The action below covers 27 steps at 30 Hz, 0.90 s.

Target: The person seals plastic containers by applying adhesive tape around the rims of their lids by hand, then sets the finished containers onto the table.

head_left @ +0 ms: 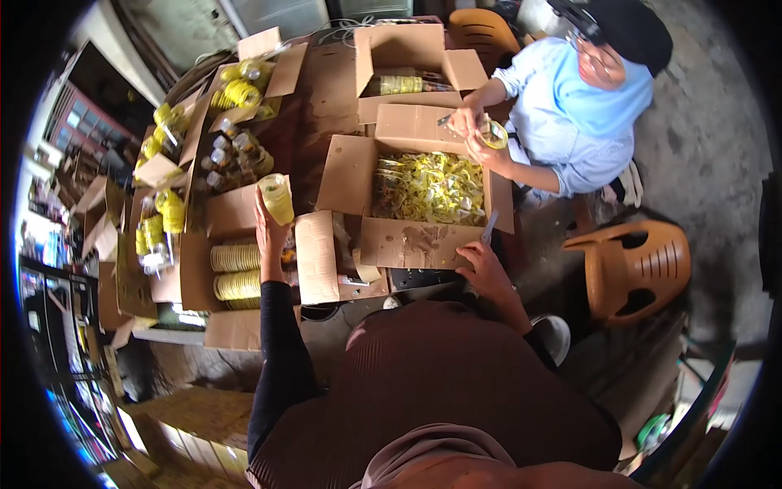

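Note:
My left hand (272,232) is closed around a pale yellow plastic cup (277,198), which looks like several nested together, above a carton of stacked cups. Those stacked cups (237,271) lie on their sides in rows, rims showing. At the near right corner of the open carton of yellow scraps, my right hand (487,273) grips a thin knife (489,226) with its pale blade pointing up. Curled yellow and clear strips (432,187) fill that carton (415,243). Across from me, a co-worker's hands (481,134) hold a yellow-rimmed cup piece (494,135) and a small blade.
Another open carton (399,57) with cups lying inside stands at the back. Cartons of yellow cups and bottles (236,155) crowd the left side. A brown plastic chair (639,273) is on the right, and a white bucket (554,338) sits beside my right elbow.

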Available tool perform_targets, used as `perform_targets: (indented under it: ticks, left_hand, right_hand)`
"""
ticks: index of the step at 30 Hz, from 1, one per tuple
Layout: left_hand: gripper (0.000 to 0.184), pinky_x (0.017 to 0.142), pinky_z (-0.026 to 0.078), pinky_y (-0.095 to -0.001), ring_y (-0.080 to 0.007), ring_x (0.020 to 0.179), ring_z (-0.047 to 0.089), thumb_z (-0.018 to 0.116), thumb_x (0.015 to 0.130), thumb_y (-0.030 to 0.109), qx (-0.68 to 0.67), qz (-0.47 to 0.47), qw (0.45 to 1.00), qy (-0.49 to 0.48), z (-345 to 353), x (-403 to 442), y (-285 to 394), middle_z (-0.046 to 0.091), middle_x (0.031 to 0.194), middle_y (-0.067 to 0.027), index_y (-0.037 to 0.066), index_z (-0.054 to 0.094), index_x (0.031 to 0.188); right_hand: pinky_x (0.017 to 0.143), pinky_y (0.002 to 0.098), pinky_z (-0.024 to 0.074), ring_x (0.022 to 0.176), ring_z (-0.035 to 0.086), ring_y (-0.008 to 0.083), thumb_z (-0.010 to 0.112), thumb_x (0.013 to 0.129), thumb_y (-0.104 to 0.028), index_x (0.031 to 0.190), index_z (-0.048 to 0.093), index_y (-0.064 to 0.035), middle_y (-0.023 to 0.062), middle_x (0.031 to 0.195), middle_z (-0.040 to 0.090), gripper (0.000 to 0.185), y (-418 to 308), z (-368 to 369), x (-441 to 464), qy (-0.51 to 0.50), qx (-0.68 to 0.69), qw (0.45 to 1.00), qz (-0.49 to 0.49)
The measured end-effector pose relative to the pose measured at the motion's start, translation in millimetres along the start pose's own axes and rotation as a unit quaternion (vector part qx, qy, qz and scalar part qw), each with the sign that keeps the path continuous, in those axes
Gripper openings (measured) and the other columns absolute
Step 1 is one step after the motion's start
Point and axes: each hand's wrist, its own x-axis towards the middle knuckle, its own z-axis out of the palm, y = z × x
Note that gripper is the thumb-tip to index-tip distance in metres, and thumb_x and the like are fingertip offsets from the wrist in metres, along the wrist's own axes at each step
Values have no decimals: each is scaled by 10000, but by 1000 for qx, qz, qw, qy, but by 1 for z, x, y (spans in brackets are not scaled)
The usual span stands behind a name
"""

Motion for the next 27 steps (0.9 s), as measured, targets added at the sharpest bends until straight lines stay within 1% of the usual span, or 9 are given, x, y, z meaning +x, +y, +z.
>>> perform_targets:
  ticks: [3, 8, 11, 13, 15, 16, 17, 21, 27]
  left_hand:
    - [1145, 907, 467, -477, -446, 1091, 502, 803, 616, 47, -1, 24, 1000, 5, 7, -1, 1, 458, 1254, -239, 141, 78, 1497]
    - [1249, 1095, 283, -511, -436, 1341, 256, 855, 555, 81, -39, 47, 998, -9, -5, 3, 15, 255, 1448, -272, 65, 33, 1495]
    - [1080, 1093, 256, -535, -440, 1336, 275, 827, 625, 161, 28, 34, 996, 75, -9, 9, 54, 290, 1448, -229, 58, 171, 1477]
    - [823, 1078, 273, -520, -395, 1300, 342, 751, 706, 144, 46, 77, 982, 165, -1, 12, 81, 413, 1365, -195, 38, 335, 1408]
    - [742, 1063, 297, -504, -360, 1260, 385, 741, 702, 131, 24, 88, 988, 126, 8, 14, 113, 455, 1322, -167, 33, 400, 1354]
    - [695, 1001, 346, -499, -379, 1190, 438, 761, 689, 119, -57, 138, 983, 107, 22, 17, 120, 488, 1262, -187, 48, 454, 1309]
    - [620, 970, 372, -474, -346, 1152, 473, 749, 683, 82, -16, 183, 980, 78, 34, 17, 129, 527, 1217, -160, 40, 500, 1250]
    - [343, 937, 402, -428, -314, 1061, 523, 711, 729, 118, -64, 183, 980, -35, 108, 6, 148, 576, 1116, -126, 69, 603, 1051]
    - [611, 974, 376, -456, -364, 1123, 464, 708, 735, 155, -39, 129, 979, -155, 200, -3, 145, 493, 1193, -188, 24, 450, 1274]
  right_hand:
    - [917, 400, 441, 1069, 525, 318, 725, 744, -144, 1136, 615, -31, 129, 1120, 546, 423, 0, 9, -10, 15, -3, 1000, 14]
    - [909, 401, 449, 1057, 534, 315, 747, 721, -124, 1110, 626, -33, 125, 1090, 558, 418, 1, 20, -20, 40, -11, 998, 53]
    - [910, 405, 451, 1061, 534, 308, 749, 724, -136, 1106, 626, -32, 124, 1088, 559, 414, 2, 21, -23, 48, 5, 996, 79]
    - [910, 405, 452, 1064, 534, 307, 749, 725, -136, 1110, 625, -32, 124, 1091, 558, 418, 6, 21, -24, 51, 2, 995, 88]
    - [910, 405, 453, 1066, 534, 306, 749, 725, -137, 1115, 623, -32, 124, 1093, 557, 423, 7, 18, -23, 51, -1, 995, 91]
    - [912, 403, 453, 1067, 532, 307, 748, 727, -135, 1120, 620, -30, 123, 1095, 556, 426, 7, 16, -23, 50, -5, 994, 100]
    - [913, 401, 452, 1068, 531, 309, 747, 729, -134, 1125, 617, -29, 121, 1096, 555, 430, 8, 14, -23, 48, -8, 993, 107]
    - [917, 396, 451, 1067, 528, 309, 745, 732, -133, 1134, 611, -27, 117, 1099, 552, 437, 17, 11, -26, 46, -4, 992, 120]
    - [917, 387, 450, 1066, 528, 301, 735, 751, -142, 1143, 611, -31, 111, 1103, 550, 425, 39, -6, -40, 40, 11, 988, 150]
